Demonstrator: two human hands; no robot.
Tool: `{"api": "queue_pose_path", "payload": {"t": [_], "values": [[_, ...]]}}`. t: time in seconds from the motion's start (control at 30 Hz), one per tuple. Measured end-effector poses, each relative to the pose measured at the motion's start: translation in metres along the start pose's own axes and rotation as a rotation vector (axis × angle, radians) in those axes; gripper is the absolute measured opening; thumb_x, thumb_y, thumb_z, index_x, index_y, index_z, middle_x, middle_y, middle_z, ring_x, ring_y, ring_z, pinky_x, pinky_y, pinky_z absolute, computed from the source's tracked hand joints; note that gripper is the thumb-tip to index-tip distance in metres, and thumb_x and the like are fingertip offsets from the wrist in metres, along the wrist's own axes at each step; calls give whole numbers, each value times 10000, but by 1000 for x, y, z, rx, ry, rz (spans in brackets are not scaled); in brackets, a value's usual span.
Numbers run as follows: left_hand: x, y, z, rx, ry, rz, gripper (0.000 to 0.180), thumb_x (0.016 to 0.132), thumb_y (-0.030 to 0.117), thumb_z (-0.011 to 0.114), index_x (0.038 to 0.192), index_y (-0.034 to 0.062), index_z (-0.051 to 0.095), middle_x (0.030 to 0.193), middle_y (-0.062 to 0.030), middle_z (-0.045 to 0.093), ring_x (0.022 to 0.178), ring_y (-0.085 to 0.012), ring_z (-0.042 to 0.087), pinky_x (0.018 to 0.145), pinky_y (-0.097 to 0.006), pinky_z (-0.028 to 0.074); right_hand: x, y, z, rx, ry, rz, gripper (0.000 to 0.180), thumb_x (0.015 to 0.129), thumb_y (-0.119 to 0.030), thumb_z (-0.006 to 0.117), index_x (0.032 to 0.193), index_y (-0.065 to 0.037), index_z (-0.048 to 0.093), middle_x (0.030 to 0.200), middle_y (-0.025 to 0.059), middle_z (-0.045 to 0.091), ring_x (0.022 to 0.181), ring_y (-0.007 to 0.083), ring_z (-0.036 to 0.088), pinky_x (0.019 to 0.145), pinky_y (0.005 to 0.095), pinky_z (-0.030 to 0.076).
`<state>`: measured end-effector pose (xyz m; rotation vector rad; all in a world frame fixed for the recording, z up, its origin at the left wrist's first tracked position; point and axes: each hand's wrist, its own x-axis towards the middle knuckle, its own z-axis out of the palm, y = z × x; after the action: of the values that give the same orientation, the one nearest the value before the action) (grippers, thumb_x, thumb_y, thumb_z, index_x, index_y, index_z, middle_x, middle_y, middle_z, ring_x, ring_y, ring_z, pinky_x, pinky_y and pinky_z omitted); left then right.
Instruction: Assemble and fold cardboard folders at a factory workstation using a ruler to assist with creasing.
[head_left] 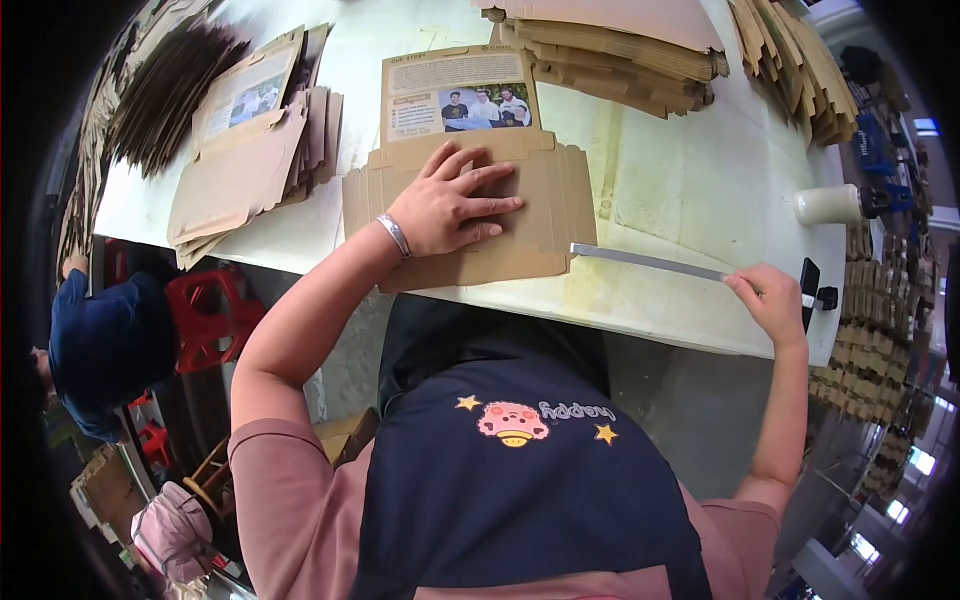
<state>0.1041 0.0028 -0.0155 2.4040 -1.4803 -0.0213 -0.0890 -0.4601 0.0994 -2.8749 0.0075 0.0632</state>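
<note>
A flat, unfolded brown cardboard box (545,200) lies at the table's near edge, its printed flap with a photo pointing away from me. My left hand (455,200) rests palm down on its middle, fingers spread, holding nothing. To the right, my right hand (765,300) pinches one end of a long, narrow grey strip of tape (650,262). The strip stretches leftward, and its pale far end meets the box's right edge near the lower corner. Whether that end is stuck down cannot be made out. Just beyond my right hand is a black object with a knob (826,298).
More flat boxes (240,180) lie in a pile at the left, beside dark upright stacked cardboard (170,95). Cardboard stacks (620,60) stand at the back and far right (800,75). A whitish jar (828,205) lies near the right edge. A red stool (215,315) and another person (110,340) are at left.
</note>
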Motion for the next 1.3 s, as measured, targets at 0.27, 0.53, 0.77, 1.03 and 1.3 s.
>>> {"api": "queue_pose_path", "payload": {"t": [0.27,0.53,0.77,1.03,1.3], "values": [[1,-3,8,18,78,-13,410,974,529,630,1374,447,657,1598,36,480,1506,-347,375,1251,-594,225,28,14,8,64,-132,-53,188,880,-229,810,861,-45,775,739,92,681,634,217,631,607,333,483],[2,-5,8,13,98,6,405,962,526,642,1356,437,673,1594,39,484,1510,-336,372,1247,-598,232,48,10,5,98,-177,-60,163,878,-203,803,866,-43,775,762,101,698,655,234,641,628,334,494],[-1,-4,8,18,94,-12,400,956,524,652,1342,424,687,1584,35,496,1498,-338,387,1239,-594,247,67,-25,40,204,-256,-112,182,887,-259,805,916,-83,771,827,87,724,709,285,673,650,355,524],[3,-4,10,-11,148,0,397,941,539,671,1312,403,711,1553,34,531,1476,-325,414,1226,-577,269,46,-10,57,108,-221,-134,242,845,-253,842,927,-54,730,903,122,736,759,293,705,689,364,576],[0,-7,12,-23,150,5,400,955,544,650,1319,387,706,1558,29,524,1490,-341,396,1227,-612,253,64,-98,86,220,-66,-354,221,844,-186,841,928,-43,696,883,121,716,736,302,685,599,363,549]]}}
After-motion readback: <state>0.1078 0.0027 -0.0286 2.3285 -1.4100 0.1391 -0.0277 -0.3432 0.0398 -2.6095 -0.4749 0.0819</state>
